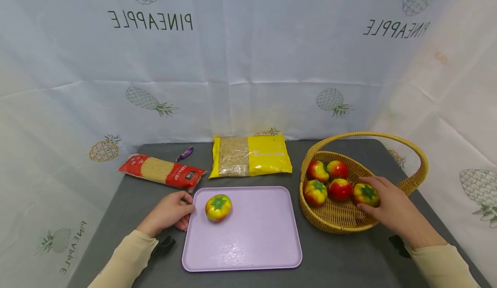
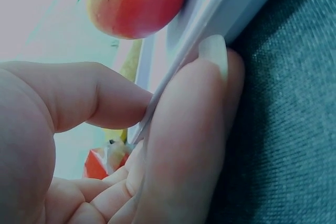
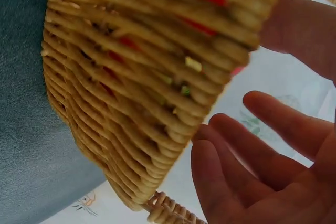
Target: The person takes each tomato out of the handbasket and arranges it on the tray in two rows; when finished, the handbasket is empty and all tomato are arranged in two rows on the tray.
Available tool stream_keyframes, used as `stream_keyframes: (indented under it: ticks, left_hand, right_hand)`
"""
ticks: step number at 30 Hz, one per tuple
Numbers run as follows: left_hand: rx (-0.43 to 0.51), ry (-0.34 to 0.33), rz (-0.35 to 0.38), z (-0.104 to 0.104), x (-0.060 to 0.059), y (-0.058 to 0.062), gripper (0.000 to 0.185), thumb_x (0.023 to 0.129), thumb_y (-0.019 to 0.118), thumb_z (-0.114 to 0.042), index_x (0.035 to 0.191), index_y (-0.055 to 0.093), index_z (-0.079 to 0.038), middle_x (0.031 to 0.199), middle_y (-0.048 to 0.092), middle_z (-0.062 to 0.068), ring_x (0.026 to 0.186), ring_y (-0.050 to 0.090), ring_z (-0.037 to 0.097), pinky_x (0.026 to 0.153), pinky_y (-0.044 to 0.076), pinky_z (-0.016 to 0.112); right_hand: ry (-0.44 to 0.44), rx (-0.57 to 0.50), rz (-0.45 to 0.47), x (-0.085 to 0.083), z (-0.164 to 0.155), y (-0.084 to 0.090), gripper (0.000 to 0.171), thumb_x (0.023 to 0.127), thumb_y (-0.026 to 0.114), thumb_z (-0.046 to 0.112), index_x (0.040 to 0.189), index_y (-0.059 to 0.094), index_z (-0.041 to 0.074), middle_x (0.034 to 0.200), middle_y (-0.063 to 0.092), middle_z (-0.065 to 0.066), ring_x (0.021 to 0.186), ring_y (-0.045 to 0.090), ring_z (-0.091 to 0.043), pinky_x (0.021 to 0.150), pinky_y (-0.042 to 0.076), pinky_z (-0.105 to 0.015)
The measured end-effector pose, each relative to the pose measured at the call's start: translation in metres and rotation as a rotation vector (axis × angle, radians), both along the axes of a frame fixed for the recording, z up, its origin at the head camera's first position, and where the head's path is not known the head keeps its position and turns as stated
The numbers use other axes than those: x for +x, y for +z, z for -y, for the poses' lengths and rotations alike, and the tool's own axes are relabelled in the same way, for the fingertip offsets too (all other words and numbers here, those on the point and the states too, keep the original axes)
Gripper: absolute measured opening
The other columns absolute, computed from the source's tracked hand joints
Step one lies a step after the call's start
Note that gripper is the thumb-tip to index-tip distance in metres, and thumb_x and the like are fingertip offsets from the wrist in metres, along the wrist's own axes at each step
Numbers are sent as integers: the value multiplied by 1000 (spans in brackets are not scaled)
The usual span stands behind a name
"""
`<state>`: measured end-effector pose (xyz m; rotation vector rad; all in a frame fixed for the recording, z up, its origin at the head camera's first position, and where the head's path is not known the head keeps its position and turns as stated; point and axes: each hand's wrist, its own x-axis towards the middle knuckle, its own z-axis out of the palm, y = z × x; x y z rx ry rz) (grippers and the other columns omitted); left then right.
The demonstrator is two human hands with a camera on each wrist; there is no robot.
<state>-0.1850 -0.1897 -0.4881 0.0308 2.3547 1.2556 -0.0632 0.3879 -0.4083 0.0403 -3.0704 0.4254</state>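
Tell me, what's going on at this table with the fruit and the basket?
A person is working with toy-like red-and-yellow fruit. Their right hand reaches into the wicker basket and closes round one fruit of the five in there. Their left hand pinches the near-left edge of the lilac tray, where one fruit already sits. Behind the tray lie a yellow bag, a red packet of noodles and a small purple wrapper.
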Motion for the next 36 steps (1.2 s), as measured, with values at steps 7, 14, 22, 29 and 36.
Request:
stream_keyframes:
  ticks: [7, 14, 22, 29, 36]
  left_hand:
    - [-9, 5, -3, -2, 1, -2, 31, 98, 74, -20, 121, 61, -4, 75, 67, 10, 54, 69, 22, 55, 63, 32]
    - [-3, 7, -2, -4, 1, -1, 29, 97, 74, -18, 119, 61, -4, 74, 67, 10, 53, 69, 21, 55, 63, 32]
    - [-22, 28, 11, -5, 1, 0, 26, 97, 73, -17, 118, 62, -6, 75, 67, 12, 54, 70, 23, 57, 64, 32]
    - [-26, 32, 12, -5, 1, 2, 25, 98, 73, -17, 117, 62, -6, 75, 67, 12, 54, 69, 23, 57, 63, 31]
    - [-23, 35, 7, -3, 0, 1, 26, 97, 73, -17, 118, 61, -6, 75, 67, 12, 54, 70, 23, 57, 63, 31]
  right_hand:
    - [-13, 34, 57, -9, -5, -7, 77, 88, 88, 24, 149, 53, -6, 148, 51, -40, 129, 53, -64, 100, 51, -77]
    - [-8, 54, 64, -12, -7, -12, 74, 84, 89, 14, 145, 54, -11, 144, 52, -42, 129, 52, -65, 101, 50, -77]
    - [-20, 75, 86, -15, -7, -16, 71, 84, 86, 8, 144, 54, -13, 144, 53, -44, 127, 51, -68, 101, 49, -78]
    - [-19, 87, 91, -16, -7, -15, 69, 85, 86, 9, 143, 55, -13, 142, 54, -45, 126, 50, -68, 101, 48, -78]
    - [8, 122, 56, -15, 2, 1, 71, 85, 87, 11, 144, 56, -13, 141, 54, -45, 126, 52, -66, 102, 48, -78]
